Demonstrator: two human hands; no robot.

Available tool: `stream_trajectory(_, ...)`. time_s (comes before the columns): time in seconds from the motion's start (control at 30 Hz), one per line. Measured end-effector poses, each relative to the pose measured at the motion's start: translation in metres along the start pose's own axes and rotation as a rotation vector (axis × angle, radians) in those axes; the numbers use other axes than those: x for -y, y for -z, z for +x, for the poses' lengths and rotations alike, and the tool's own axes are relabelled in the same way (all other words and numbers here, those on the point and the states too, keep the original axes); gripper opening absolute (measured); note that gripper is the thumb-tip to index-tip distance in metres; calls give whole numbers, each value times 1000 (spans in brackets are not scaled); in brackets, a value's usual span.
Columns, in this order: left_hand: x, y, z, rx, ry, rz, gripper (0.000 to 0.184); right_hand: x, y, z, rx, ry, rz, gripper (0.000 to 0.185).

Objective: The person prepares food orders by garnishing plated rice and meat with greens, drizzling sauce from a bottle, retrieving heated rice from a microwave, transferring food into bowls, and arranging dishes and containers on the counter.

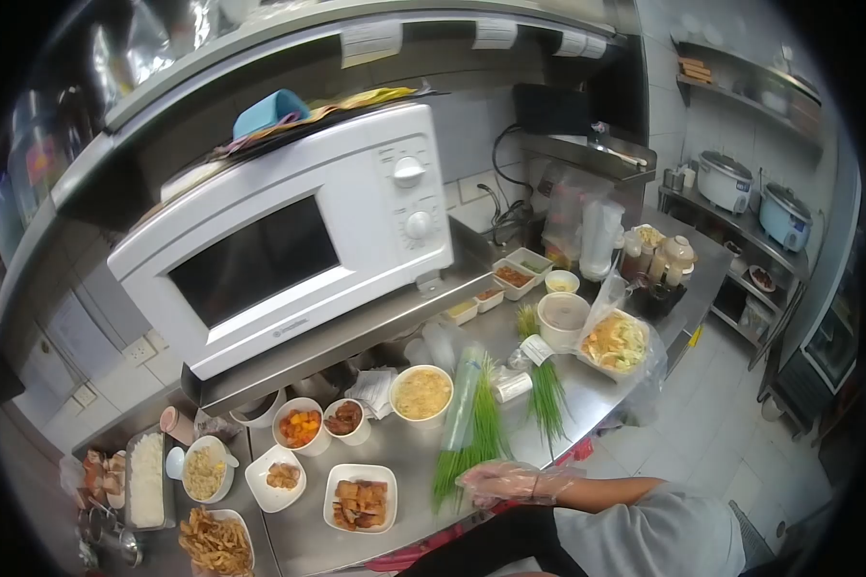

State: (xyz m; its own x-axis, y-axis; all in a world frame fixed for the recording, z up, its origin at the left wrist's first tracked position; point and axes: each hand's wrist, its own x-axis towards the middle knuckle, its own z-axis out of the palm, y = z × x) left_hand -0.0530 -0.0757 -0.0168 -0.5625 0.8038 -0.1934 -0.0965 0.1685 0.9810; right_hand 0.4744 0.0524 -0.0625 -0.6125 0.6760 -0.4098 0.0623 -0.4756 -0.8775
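Note:
My right hand [506,481], in a clear plastic glove, is at the counter's front edge, by the tips of a bunch of long green stalks [471,452]. The fingers point left and overlap the stalk tips; the wrinkled glove hides whether they grip anything. A clear plastic wrap [467,375] covers the bunch's upper part. To its right lies a second green bunch [547,404], with a white roll [512,387] beside it. A square white bowl of browned pieces [360,498] stands left of my hand. My left hand is out of view.
A white microwave [289,240] stands on a raised steel shelf [356,337]. Below are a tub of yellow shreds [421,394], a bowl of orange pieces [299,425] and a tray of white food [147,481]. Right, a bagged food container [614,344] sits near the counter edge.

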Motion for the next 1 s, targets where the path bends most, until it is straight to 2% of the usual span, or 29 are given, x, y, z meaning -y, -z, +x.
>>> stream_trajectory(0.1,-25,-34,-38,35,-50,41,46,-20,29,-20,73,155,143,43)
stream_trajectory(0.2,-36,-78,-79,114,-93,59,45,-16,54,-61,150,239,242,38)
stream_trajectory(0.23,-36,-99,-95,156,-100,59,45,-18,67,-74,149,208,207,42)
stream_trajectory(0.33,-25,-183,-147,290,-77,12,44,1,88,-148,30,119,213,44)
stream_trajectory(0.43,21,-272,-170,382,17,-48,45,-22,140,-194,7,189,81,41)
stream_trajectory(0.47,28,-313,-188,466,-66,88,45,-25,155,-213,-23,201,41,40)
stream_trajectory(0.5,34,-358,-207,551,-150,225,46,-40,170,-227,-5,297,143,47)
stream_trajectory(0.57,63,-422,-224,862,182,-304,44,-40,197,-267,-76,309,89,55)
stream_trajectory(0.63,48,-504,-270,987,179,61,41,-39,220,-313,-160,323,52,70)
stream_trajectory(0.7,24,-582,-320,979,310,293,43,-55,255,-352,-204,321,164,70)
stream_trajectory(0.77,92,-651,-304,1218,71,353,48,-70,293,-386,-277,327,274,70)
stream_trajectory(0.83,28,-700,-375,1279,350,213,51,-92,331,-417,-383,332,340,67)
stream_trajectory(0.87,53,-732,-368,1410,156,221,52,-97,345,-437,-349,394,500,61)
stream_trajectory(0.93,92,-794,-366,1587,127,260,55,-108,371,-470,-411,581,672,62)
stream_trajectory(0.97,92,-826,-373,1624,295,309,57,-110,387,-484,-448,589,688,63)
stream_trajectory(1.0,98,-858,-379,1695,263,331,57,-110,405,-496,-478,595,696,63)
